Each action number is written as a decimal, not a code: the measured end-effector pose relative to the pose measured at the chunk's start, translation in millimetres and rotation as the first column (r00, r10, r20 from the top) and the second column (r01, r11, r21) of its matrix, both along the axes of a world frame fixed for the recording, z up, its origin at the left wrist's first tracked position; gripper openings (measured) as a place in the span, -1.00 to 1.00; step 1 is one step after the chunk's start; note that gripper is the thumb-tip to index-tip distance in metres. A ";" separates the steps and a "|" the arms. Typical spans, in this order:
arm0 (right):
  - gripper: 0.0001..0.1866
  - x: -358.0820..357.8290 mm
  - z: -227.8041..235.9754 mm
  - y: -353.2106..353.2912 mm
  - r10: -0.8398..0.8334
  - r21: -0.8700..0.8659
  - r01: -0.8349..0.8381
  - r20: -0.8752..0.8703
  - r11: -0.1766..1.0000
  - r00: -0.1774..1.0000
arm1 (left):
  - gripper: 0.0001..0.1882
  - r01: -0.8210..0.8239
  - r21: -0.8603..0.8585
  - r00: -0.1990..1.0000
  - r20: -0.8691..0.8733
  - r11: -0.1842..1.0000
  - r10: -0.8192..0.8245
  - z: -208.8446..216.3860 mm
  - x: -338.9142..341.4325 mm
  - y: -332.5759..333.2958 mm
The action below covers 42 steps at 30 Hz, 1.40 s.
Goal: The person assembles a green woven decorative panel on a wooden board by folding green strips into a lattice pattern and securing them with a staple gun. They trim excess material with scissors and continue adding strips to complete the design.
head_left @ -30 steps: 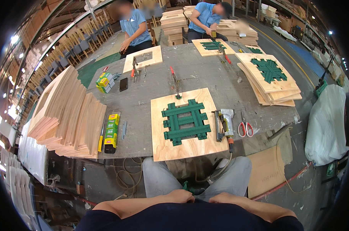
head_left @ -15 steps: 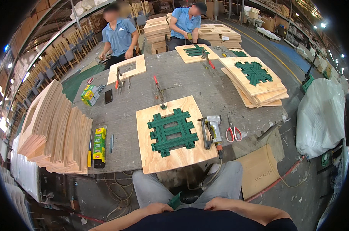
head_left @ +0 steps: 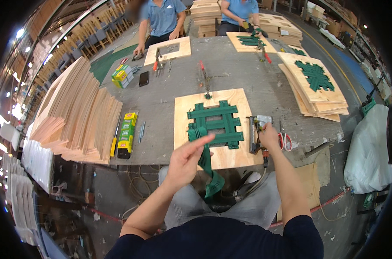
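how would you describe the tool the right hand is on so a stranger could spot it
On the grey worktable, find the nearest plywood square with green webbing woven across it. Just off its right edge, under the right hand, lies a dark-and-silver staple gun, bulkier than the red-handled scissors beside it.

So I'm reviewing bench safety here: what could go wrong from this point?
The right hand grips the staple gun beside the red scissors; a careless reach could meet the blades. The left hand holds green webbing whose tail dangles off the table and might snag.
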State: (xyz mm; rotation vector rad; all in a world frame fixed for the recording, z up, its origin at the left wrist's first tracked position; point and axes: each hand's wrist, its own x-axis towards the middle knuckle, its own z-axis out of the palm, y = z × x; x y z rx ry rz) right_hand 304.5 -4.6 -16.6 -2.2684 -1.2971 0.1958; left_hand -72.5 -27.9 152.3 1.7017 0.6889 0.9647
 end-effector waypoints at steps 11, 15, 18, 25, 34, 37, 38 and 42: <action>-0.65 6.3 48.0 -10.5 0.076 0.069 -0.097 0.268 0.993 0.960 | -0.66 -0.102 0.380 0.986 0.158 0.920 0.044 94.9 11.8 31.3; -0.23 -93.3 92.9 -52.2 0.584 0.379 -0.524 -0.751 0.763 0.307 | -0.66 -0.136 0.507 0.987 0.147 0.851 0.070 106.3 23.2 38.2; -0.38 -184.1 102.0 -92.9 0.658 0.433 -0.578 -0.707 0.692 0.258 | -0.65 -0.061 0.523 0.989 0.145 0.850 -0.018 107.1 48.0 39.4; -0.67 -118.2 97.9 -133.1 0.316 0.456 -0.484 -0.883 0.747 -0.346 | -0.32 0.561 -0.043 0.627 0.674 0.827 -0.390 108.6 -14.0 60.5; -0.52 -119.0 85.6 -160.3 0.255 0.486 -0.374 -0.815 0.790 -0.520 | -0.18 0.735 -0.568 0.316 -0.196 0.370 -0.928 -35.7 -23.1 -12.7; -0.55 -141.7 77.3 -162.6 0.182 0.420 -0.486 -0.868 0.767 -0.462 | 0.00 0.644 -0.637 0.703 0.276 0.423 -0.655 -84.1 -5.4 -25.2; -0.57 -147.8 76.9 -165.5 0.166 0.391 -0.500 -0.884 0.773 -0.436 | -0.11 0.620 -0.650 0.771 0.405 0.438 -0.491 -80.4 -0.1 -23.4; -0.73 -169.4 43.5 -179.5 0.162 0.258 -0.523 -0.961 0.813 -0.223 | -0.34 0.429 -0.722 0.888 0.448 0.543 -0.106 -61.3 20.5 11.5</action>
